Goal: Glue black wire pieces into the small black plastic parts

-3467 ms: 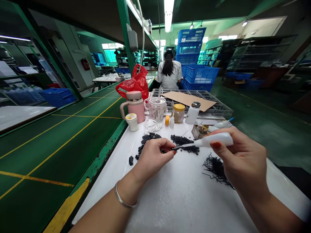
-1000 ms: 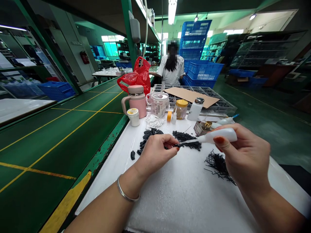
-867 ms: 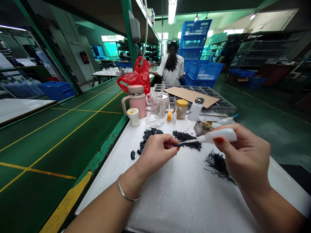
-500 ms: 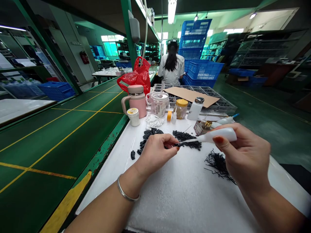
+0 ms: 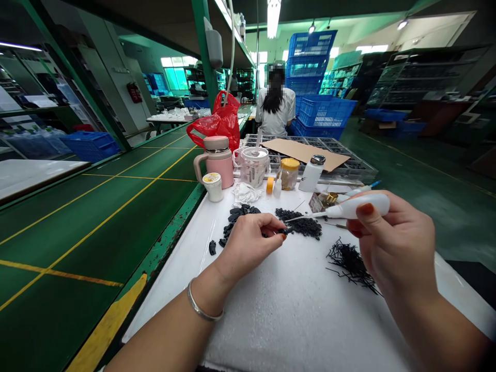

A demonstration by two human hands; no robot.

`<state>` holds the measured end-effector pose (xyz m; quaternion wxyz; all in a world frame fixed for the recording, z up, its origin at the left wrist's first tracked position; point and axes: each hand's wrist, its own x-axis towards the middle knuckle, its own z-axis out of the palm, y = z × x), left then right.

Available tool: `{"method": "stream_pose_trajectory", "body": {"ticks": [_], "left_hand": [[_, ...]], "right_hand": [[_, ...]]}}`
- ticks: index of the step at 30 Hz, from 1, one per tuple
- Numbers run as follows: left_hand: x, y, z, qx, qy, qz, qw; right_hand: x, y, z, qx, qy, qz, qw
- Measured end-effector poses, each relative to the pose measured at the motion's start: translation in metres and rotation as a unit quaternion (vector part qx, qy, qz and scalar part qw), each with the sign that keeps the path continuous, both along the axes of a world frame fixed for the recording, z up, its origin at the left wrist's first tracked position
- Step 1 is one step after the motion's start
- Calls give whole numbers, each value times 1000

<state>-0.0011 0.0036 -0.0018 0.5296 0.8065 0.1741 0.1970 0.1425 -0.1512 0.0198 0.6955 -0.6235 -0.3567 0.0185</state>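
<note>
A small black part [image 5: 285,231] is pinched between the thumb and fingers of my left hand [image 5: 253,235]; my fingers hide much of it. My right hand [image 5: 391,237] grips a white squeeze bottle [image 5: 360,206], its thin nozzle pointing left, a little above and apart from the part. Beneath the nozzle lies a pile of tiny black rings [image 5: 306,226]. Left of it, partly behind my left hand, are chunky black pieces [image 5: 234,217]. Short black rods [image 5: 351,263] lie in a heap by my right wrist. A thin tool [image 5: 336,225] shows near my right fingers.
A pink flask [image 5: 220,165], a lidded cup [image 5: 253,168], a yellow-capped jar [image 5: 289,175] and a metal-topped bottle [image 5: 312,174] stand at the back of the white table [image 5: 271,310]. A green conveyor [image 5: 116,217] runs along the left. A person [image 5: 276,106] sits ahead beside blue crates [image 5: 325,111].
My right hand has moved right and slightly up with the squeeze bottle, taking its nozzle off the black part. My left hand stays in nearly the same place.
</note>
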Motion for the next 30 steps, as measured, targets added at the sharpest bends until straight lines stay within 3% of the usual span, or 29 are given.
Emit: {"method": "stream_pose_trajectory", "body": {"ticks": [2,5,8,11,17,24,30], "left_hand": [[0,1,0,-45,-5,-12,999],[1,3,0,-145,-22,-43,988],[0,6,2,-216,-40,-55,974],[-1,8,2,-258,-65,-55,962],[-1,8,2,-277,-85,-56,956],[-1,3,6,-222,-88,-40,970],[-2,-5,9,-181,-103,-22,978]], "right_hand": [[4,4,0,60,92,42,993],[10,9,-2,101,247,93,959],[11,12,-4,79,348,155,921],[4,15,-9,13,384,204,901],[-11,20,-20,-112,312,286,899],[-20,21,-22,-125,221,299,920],[-25,22,-20,-121,151,271,943]]}}
